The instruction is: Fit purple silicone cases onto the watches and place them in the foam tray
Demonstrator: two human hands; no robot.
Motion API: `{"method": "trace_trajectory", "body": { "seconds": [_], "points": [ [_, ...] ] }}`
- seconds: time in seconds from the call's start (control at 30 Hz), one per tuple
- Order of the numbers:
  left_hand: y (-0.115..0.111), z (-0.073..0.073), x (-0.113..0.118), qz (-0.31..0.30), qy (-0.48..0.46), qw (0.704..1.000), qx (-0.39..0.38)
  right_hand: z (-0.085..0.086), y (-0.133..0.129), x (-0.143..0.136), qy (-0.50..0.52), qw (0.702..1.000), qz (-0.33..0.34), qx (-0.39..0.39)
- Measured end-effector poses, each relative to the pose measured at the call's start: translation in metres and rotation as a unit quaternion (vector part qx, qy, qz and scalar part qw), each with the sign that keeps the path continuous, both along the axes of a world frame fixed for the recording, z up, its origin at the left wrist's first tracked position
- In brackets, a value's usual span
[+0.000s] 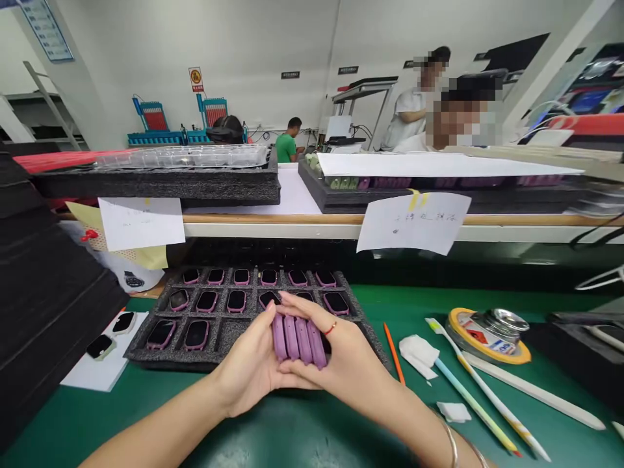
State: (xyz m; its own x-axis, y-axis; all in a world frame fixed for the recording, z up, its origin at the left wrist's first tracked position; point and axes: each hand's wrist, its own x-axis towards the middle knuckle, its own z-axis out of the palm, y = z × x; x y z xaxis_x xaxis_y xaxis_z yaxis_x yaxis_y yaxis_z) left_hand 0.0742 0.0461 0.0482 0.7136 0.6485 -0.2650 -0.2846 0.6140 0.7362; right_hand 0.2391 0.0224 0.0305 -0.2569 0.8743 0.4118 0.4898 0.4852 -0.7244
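Several purple smartwatch cases (299, 340) stand side by side on edge in a row, held between my two hands above the front of the foam tray. My left hand (251, 364) presses against the left end of the row. Around the right end closes my right hand (344, 351), its thumb along the near side and fingers over the far side. Behind them, the dark foam tray (224, 326) holds more purple watches with black screens in its compartments, such as one at the front left (196, 335). My hands hide part of its front row.
Two watches (101, 347) lie on a white pad (90, 376) at left. On the right are an orange stick (394, 354), crumpled tissue (419, 354), pens (480, 406) and a yellow-rimmed tape roll (490, 338). A shelf (273, 227) with foam trays crosses behind; people sit beyond.
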Motion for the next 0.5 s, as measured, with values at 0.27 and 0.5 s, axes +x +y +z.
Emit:
{"method": "trace_trajectory", "body": {
  "seconds": [0.27,0.5],
  "points": [
    [-0.007,0.012,-0.005,0.035,0.014,0.998,0.058,-0.001,-0.003,-0.002,0.118,0.991,0.024,0.057],
    [-0.004,0.019,-0.005,-0.007,0.019,0.997,0.07,0.0,-0.009,-0.005,0.12,0.985,0.007,0.123]
  ]
}}
